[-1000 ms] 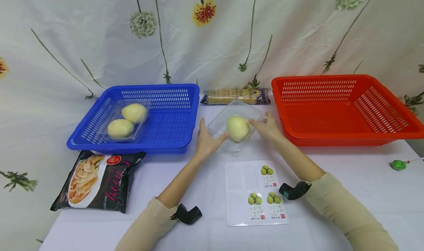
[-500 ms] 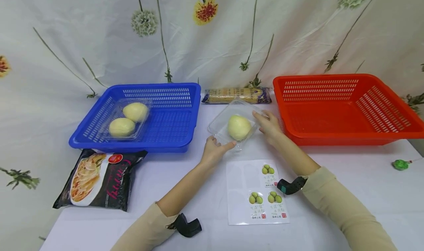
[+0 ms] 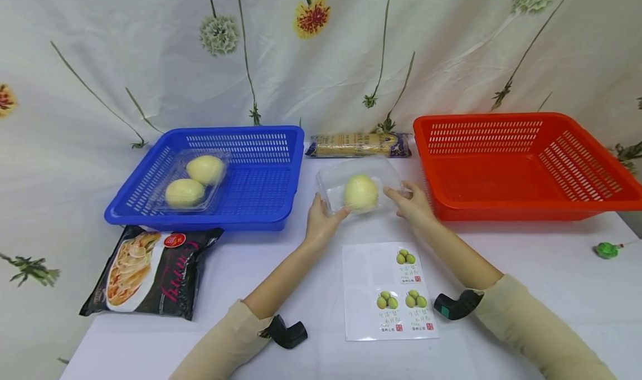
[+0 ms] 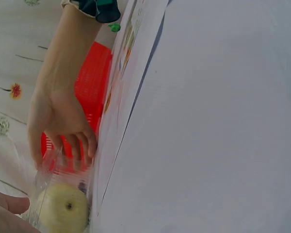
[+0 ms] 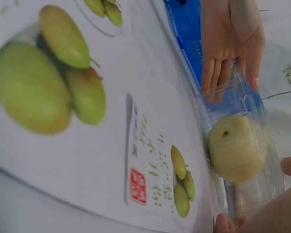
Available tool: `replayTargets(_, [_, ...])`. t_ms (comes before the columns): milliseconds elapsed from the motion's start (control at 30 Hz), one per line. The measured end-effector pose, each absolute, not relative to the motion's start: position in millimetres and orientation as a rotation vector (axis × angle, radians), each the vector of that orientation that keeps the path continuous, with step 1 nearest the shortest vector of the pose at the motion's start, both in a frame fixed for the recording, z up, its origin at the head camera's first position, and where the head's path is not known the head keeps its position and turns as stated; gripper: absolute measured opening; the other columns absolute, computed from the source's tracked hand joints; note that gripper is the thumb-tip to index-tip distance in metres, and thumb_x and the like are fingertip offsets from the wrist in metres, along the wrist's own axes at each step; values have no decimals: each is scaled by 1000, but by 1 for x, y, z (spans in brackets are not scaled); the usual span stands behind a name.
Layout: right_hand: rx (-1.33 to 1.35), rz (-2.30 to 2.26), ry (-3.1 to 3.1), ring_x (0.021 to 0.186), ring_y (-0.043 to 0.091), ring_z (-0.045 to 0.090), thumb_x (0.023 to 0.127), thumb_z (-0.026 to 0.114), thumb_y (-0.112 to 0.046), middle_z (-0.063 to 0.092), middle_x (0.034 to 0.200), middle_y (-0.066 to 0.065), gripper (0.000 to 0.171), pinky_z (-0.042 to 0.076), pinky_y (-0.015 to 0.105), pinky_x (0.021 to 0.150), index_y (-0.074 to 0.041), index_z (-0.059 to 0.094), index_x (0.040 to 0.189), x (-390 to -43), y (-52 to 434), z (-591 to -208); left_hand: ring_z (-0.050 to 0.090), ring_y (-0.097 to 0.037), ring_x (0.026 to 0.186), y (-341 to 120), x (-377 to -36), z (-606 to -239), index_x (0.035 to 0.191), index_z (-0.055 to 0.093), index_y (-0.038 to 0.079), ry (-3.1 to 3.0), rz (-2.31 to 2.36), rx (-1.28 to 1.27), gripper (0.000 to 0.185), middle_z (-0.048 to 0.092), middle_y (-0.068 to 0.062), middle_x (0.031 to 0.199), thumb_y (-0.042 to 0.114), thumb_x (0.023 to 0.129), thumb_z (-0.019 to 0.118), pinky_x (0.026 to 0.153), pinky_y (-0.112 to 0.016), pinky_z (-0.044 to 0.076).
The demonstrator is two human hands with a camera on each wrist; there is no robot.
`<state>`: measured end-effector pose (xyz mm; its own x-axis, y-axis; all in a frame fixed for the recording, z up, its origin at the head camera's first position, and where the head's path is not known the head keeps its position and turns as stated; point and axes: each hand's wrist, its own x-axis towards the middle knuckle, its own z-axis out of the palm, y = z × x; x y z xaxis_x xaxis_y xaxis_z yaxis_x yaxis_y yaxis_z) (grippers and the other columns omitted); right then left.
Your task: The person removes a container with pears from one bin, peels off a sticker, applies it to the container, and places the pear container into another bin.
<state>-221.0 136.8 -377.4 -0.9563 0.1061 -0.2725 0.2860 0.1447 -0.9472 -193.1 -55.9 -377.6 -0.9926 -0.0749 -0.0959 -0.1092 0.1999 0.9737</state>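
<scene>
The person is steadying a clear plastic box (image 3: 358, 186) on the white table (image 3: 526, 291), in the gap between the blue basket (image 3: 261, 201) on the left and the red basket (image 3: 526, 201) on the right. The left hand (image 3: 321, 224) is lying against the box's left end with fingers nearly straight, and the right hand (image 3: 412, 203) is curling its fingers around the right end. One pale yellow pear (image 3: 360, 193) is sitting inside, round and smooth, its dark dimple showing through the thin, glossy plastic.

A like box holding two pears (image 3: 193, 182) is already lying in the blue basket, so that one looks finished; the red basket is holding nothing. The sticker sheet (image 3: 388, 291) nearer the person is showing three pear labels and blank spots, and I am seeing no label on the held box.
</scene>
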Motion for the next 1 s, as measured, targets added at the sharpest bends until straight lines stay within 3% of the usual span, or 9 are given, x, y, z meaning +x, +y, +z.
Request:
replayTargets(267, [328,-1844,2273,108,29,50,93,58,-30,41,136,24,74,48,32,88,0,18,148,-205,141,-376,39,-40,129,-65,-204,-384,145,23,-6,2503,1933,-180,77,38,-31,140,11,85,68,107,-42,34])
replayTargets(500, [128,-1609,2422,119,37,48,93,58,-30,41,136,28,77,48,39,92,6,15,146,-193,153,-378,47,-45,119,-69,-196,-384,141,27,-9,2713,1833,58,78,43,-35,131,8,79,71,97,-47,43])
replayTargets(633, [-84,-1405,2540,114,40,50,91,61,-27,50,125,29,69,46,46,94,11,30,139,-182,165,-379,43,-42,116,-70,-181,-378,136,33,-5,2952,1576,255,76,40,-31,126,11,75,75,97,-50,41])
replayTargets(767, [-361,-1261,2625,93,33,58,87,66,-18,62,103,22,48,48,46,88,11,51,123,-174,177,-378,42,-37,109,-69,-167,-370,123,46,0,3114,1333,390,60,41,-24,115,15,74,78,91,-46,42])
replayTargets(867, [-534,-1173,2662,84,26,58,83,69,-13,64,94,16,39,50,41,81,8,58,114,-170,183,-377,47,-34,102,-68,-161,-366,113,54,1,3099,1209,518,47,50,-21,107,17,76,78,84,-44,44])
replayTargets(1000, [-692,-1006,2704,81,21,56,78,76,-15,63,92,11,40,51,35,75,4,62,110,-168,188,-379,57,-29,96,-65,-162,-365,111,59,3,2946,975,691,42,63,-16,101,21,77,77,82,-42,46])
